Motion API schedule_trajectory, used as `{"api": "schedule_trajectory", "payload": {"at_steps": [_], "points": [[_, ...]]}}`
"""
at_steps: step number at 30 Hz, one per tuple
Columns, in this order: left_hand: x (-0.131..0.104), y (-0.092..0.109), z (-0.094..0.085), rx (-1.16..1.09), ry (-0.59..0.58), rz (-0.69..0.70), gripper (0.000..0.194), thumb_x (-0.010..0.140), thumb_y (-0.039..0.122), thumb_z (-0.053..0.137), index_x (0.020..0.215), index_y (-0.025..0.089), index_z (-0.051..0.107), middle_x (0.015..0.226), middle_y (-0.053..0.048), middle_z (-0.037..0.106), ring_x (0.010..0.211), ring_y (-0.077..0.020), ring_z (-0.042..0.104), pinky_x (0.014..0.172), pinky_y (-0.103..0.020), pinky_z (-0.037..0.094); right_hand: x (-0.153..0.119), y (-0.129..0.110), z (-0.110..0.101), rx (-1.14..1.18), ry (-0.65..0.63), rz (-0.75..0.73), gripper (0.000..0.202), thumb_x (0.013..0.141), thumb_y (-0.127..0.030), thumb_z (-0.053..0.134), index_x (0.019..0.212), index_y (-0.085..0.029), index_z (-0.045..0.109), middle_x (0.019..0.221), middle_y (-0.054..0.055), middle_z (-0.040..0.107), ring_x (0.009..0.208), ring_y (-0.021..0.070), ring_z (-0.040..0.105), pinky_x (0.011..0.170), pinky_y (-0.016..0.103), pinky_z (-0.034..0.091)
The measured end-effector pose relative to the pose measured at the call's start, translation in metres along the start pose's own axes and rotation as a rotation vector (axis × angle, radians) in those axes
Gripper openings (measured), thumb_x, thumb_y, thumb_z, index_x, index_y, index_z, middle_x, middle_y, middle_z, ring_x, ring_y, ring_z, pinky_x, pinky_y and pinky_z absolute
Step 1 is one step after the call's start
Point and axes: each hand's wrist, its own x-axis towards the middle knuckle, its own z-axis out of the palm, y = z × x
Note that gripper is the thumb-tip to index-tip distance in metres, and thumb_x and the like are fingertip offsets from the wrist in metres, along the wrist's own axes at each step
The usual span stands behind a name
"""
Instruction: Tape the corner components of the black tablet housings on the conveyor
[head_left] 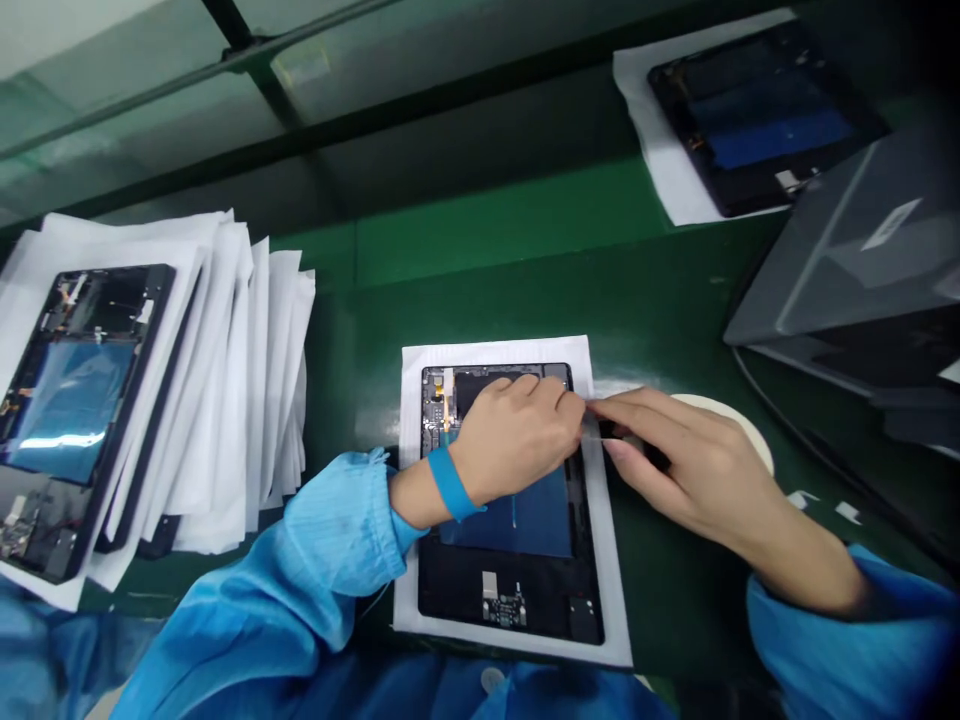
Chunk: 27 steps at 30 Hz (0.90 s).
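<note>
An opened tablet (517,590), its inner boards and blue-filmed battery exposed, lies on a white sheet (611,600) in front of me. My left hand (517,430), with a blue band at the wrist, is closed over the tablet's upper part. Its fingertips are curled out of sight, so what they hold is hidden. From the right, my right hand (682,460) meets it at the tablet's upper right edge. Thumb and fingers there are drawn together around something thin and pale, too small to name. Partly behind the right hand is a cream-coloured disc (754,430).
At left rises a stack of white sheets (225,400) with tablets between them, another opened tablet (75,400) on top. One more opened tablet (772,120) lies at the back right. Beside it stand a grey casing (847,240) and a black cable (825,450). White scraps (847,512) lie nearby.
</note>
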Motion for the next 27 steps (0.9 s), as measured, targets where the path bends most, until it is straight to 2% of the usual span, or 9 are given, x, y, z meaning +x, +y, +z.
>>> {"api": "schedule_trajectory", "payload": {"at_steps": [4, 11, 19, 27], "points": [[-0.001, -0.002, 0.006, -0.01, 0.05, -0.009, 0.02, 0.098, 0.02, 0.051, 0.081, 0.019, 0.061, 0.074, -0.002, 0.061, 0.073, -0.0197, 0.064, 0.06, -0.034, 0.044, -0.001, -0.001, 0.001, -0.02, -0.005, 0.028, 0.027, 0.101, -0.029, 0.047, 0.121, -0.02, 0.062, 0.109, 0.006, 0.072, 0.092, 0.0178, 0.069, 0.077, 0.03, 0.054], [-0.002, -0.004, 0.005, -0.052, 0.083, -0.084, 0.019, 0.098, 0.033, 0.055, 0.087, 0.018, 0.063, 0.077, -0.002, 0.064, 0.071, -0.0196, 0.063, 0.058, -0.034, 0.043, 0.003, -0.004, 0.0, -0.057, 0.001, 0.024, 0.026, 0.101, -0.027, 0.047, 0.119, -0.017, 0.062, 0.104, 0.006, 0.072, 0.086, 0.0171, 0.068, 0.072, 0.029, 0.052], [-0.001, -0.003, 0.009, -0.025, 0.181, -0.017, 0.022, 0.096, 0.018, 0.049, 0.077, 0.02, 0.06, 0.066, 0.001, 0.059, 0.06, -0.017, 0.059, 0.054, -0.034, 0.037, 0.002, -0.001, 0.001, -0.073, 0.013, 0.03, 0.028, 0.101, -0.028, 0.047, 0.124, -0.015, 0.058, 0.096, 0.006, 0.07, 0.079, 0.0175, 0.067, 0.068, 0.029, 0.051], [-0.006, -0.004, 0.005, -0.09, 0.133, -0.031, 0.022, 0.094, 0.02, 0.05, 0.075, 0.02, 0.061, 0.065, 0.002, 0.058, 0.057, -0.0157, 0.056, 0.053, -0.033, 0.036, 0.009, 0.002, 0.007, -0.136, -0.003, -0.021, 0.025, 0.099, -0.026, 0.049, 0.115, -0.012, 0.063, 0.102, 0.009, 0.071, 0.086, 0.0202, 0.067, 0.072, 0.032, 0.053]]}}
